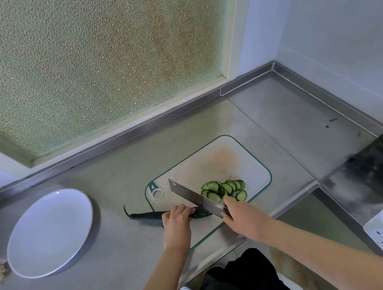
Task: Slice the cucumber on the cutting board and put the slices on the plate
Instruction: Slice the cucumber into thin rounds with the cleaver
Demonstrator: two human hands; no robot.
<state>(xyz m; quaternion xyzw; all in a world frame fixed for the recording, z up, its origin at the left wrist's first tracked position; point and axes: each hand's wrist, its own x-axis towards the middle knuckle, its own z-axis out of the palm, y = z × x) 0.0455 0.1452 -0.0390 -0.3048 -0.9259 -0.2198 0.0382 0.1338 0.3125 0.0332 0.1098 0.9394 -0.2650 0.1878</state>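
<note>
Cucumber lies at lower centre, half off the board's left edge, left hand curled over it. Right hand grips the knife beside the cut end. Slices heap behind the blade; plate sits lower left, well apart.

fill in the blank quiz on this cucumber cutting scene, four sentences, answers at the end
1. The right hand grips the handle of a ____.
2. The left hand holds down the uncut part of the ____.
3. The cut slices lie piled on the ____.
4. The white plate stands to the ____ of both hands, with no slices on it.

Missing words: knife; cucumber; cutting board; left.
</note>
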